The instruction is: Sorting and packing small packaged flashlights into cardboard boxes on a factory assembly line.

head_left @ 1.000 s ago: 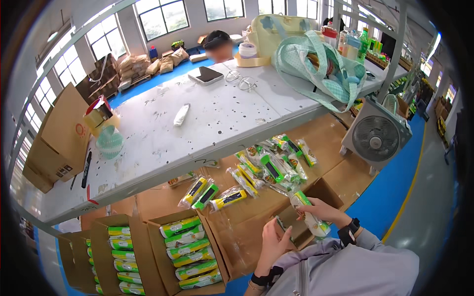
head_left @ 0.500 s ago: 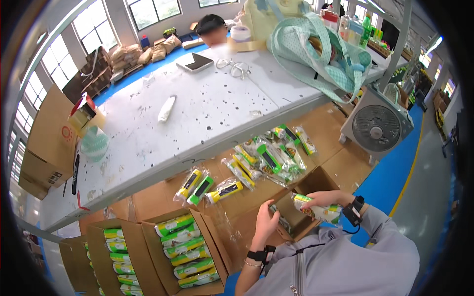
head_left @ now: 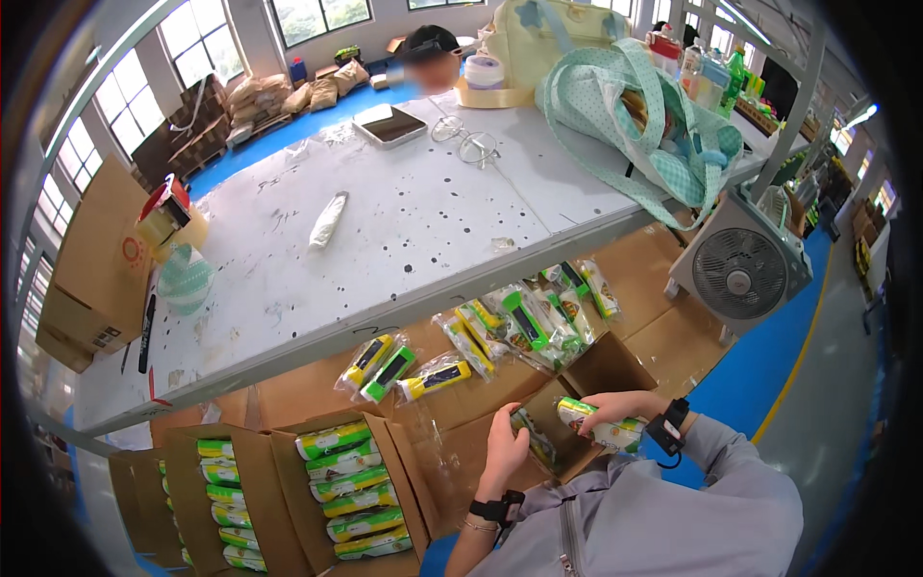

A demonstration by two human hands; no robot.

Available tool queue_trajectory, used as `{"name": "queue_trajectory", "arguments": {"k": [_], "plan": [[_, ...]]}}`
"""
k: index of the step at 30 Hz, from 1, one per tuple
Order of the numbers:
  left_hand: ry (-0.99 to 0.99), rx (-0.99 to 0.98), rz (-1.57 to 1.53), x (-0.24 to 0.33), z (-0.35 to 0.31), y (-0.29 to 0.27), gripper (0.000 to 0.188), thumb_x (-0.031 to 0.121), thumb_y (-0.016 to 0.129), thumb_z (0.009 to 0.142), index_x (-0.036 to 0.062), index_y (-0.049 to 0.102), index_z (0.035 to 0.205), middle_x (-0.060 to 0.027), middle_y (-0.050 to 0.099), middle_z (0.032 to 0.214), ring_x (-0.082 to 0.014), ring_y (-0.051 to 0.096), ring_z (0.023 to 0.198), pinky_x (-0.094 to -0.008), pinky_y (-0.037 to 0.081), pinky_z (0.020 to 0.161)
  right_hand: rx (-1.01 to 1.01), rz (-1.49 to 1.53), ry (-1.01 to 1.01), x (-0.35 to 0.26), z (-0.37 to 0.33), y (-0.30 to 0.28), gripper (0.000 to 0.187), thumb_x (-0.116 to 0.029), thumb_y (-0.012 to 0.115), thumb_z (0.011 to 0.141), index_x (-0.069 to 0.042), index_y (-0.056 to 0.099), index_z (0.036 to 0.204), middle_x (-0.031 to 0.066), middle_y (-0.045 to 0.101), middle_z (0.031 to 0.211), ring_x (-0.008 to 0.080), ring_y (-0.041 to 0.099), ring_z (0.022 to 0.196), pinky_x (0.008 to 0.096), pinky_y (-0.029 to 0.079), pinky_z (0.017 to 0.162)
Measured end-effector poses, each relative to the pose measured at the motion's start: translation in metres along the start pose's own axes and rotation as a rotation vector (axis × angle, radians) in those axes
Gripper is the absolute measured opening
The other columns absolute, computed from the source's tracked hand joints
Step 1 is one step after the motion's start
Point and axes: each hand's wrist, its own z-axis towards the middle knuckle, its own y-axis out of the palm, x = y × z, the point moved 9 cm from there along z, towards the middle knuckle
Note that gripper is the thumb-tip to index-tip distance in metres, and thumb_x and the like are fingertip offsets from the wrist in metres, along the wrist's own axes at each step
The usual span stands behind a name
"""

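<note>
The right hand [head_left: 620, 406] has its fingers clamped on one glossy green, yellow and white packet [head_left: 620, 439] over the open carton's [head_left: 611, 363] right edge; a second ago it slanted more steeply. The left hand [head_left: 502, 450] is at that carton's left edge, its grip unclear. Left stand three packed cartons [head_left: 414, 481], the nearest showing six wrapped packets [head_left: 353, 484].

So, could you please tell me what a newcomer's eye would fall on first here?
Probably the mint-green checked bag, slumped toward the right end of the white worktable. Next, likely the grey fan at the right and a carton at lower left, packed with green, yellow and white packages. At lower right, the right grip holds a similar package at an open box.
</note>
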Motion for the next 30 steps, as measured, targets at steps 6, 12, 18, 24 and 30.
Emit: {"name": "queue_trajectory", "arguments": {"k": [6,12,18,24,30], "plan": [[0.055,0.037,0.085,-0.003,0.003,0.006,0.043,0.004,0.05,0.074,0.0004,0.046,0.117,-0.0204,0.052,0.113,-0.034,0.052,0.105,-0.0363,0.041,0.091,0.056,-0.29,0.097,0.012,0.026,-0.015,0.04,-0.032,0.065,0.077,0.002,0.058,0.096,0.0115,0.063,0.085,0.0208,0.062,0.072,0.0334,0.049,0.064],[0.053,0.016,0.066,0.0,0.001,0.007,0.043,0.004,0.051,0.074,-0.0005,0.046,0.115,-0.0218,0.052,0.111,-0.0366,0.05,0.107,-0.0401,0.04,0.093,0.07,-0.507,0.152,-0.014,0.038,-0.011,0.045,-0.034,0.059,0.075,0.009,0.063,0.087,0.0179,0.065,0.082,0.0253,0.063,0.074,0.0359,0.049,0.065],[0.05,0.007,0.082,-0.001,0.001,0.007,0.043,0.004,0.051,0.073,-0.0006,0.045,0.116,-0.0224,0.051,0.112,-0.0371,0.049,0.108,-0.0403,0.04,0.093,0.026,-0.696,0.123,0.003,0.077,-0.005,0.053,-0.04,0.056,0.076,0.009,0.061,0.096,0.0207,0.064,0.092,0.0275,0.062,0.084,0.0367,0.048,0.071],[0.077,0.0,0.098,0.002,0.002,0.006,0.042,0.004,0.051,0.073,-0.0017,0.044,0.115,-0.0231,0.051,0.11,-0.0382,0.049,0.107,-0.041,0.04,0.093,0.049,-0.596,0.119,0.0,0.083,0.0,0.053,-0.039,0.054,0.077,0.009,0.06,0.1,0.0235,0.063,0.095,0.0297,0.061,0.09,0.0382,0.047,0.077],[0.106,0.007,0.124,0.003,0.003,0.008,0.043,0.004,0.051,0.073,-0.0018,0.044,0.115,-0.0231,0.051,0.11,-0.0386,0.049,0.106,-0.0418,0.04,0.092,0.245,-0.521,-0.019,0.002,0.083,0.0,0.051,-0.038,0.052,0.076,0.011,0.061,0.087,0.0239,0.064,0.085,0.0321,0.062,0.08,0.0388,0.047,0.071]]}}
